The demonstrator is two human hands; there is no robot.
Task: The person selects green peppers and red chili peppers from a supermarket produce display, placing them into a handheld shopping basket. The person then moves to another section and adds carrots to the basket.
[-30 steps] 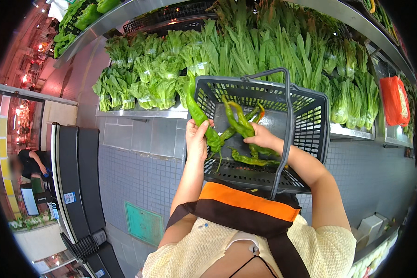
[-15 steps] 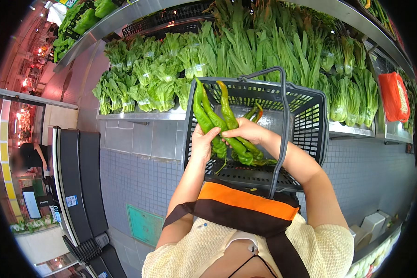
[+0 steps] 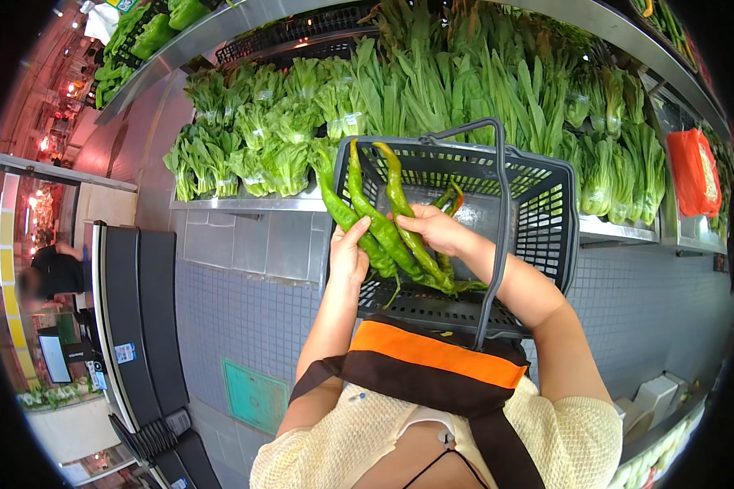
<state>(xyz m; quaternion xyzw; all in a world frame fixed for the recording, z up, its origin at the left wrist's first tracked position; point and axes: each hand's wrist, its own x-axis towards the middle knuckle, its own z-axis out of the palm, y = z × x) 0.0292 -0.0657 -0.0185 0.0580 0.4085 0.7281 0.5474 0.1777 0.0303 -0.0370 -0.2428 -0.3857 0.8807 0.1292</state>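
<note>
Head view: I note my left hand (image 3: pixel 351 251) clamped on a green pepper (image 3: pixel 333 198), tilted farther left than a half-second earlier, right hand (image 3: pixel 432 227) pinching a yellowish-green pepper (image 3: pixel 395 189), both over the black basket's (image 3: pixel 479 210) left side.

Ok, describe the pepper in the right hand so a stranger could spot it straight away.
Find the black basket with the raised handle. Over it, the right hand grips a long, slim pepper. Its upper part is tinged yellowish, while the two peppers to its left are greener.
</note>
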